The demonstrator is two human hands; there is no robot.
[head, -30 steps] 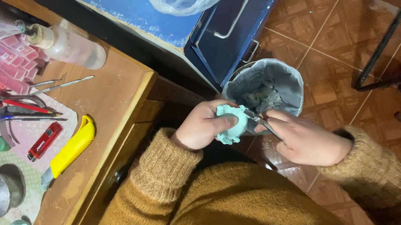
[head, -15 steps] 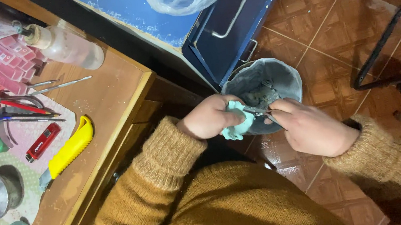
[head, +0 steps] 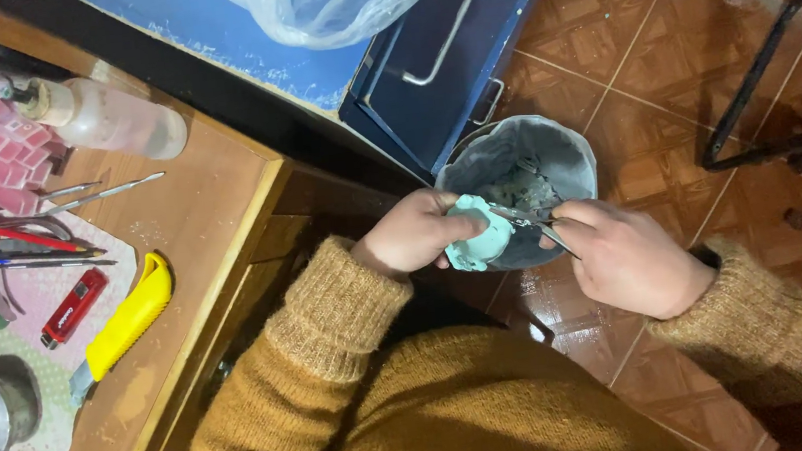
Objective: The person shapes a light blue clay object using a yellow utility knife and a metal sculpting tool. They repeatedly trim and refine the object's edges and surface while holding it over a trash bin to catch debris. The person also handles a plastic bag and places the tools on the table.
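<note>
Perhaps lumpy teal clay piece

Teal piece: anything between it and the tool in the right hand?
Nothing visible. The left hand holds the teal piece over the grey bin, and the thin metal tool in the right hand already reaches it.

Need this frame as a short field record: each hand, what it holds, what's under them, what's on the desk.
left hand: grips a pale teal piece
right hand: holds a thin metal tool, tip against the teal piece
below hands: grey bin on the tiled floor, scraps inside
desk: yellow utility knife, red lighter, plastic bottle lying on its side
sleeves: mustard knit sweater
</note>
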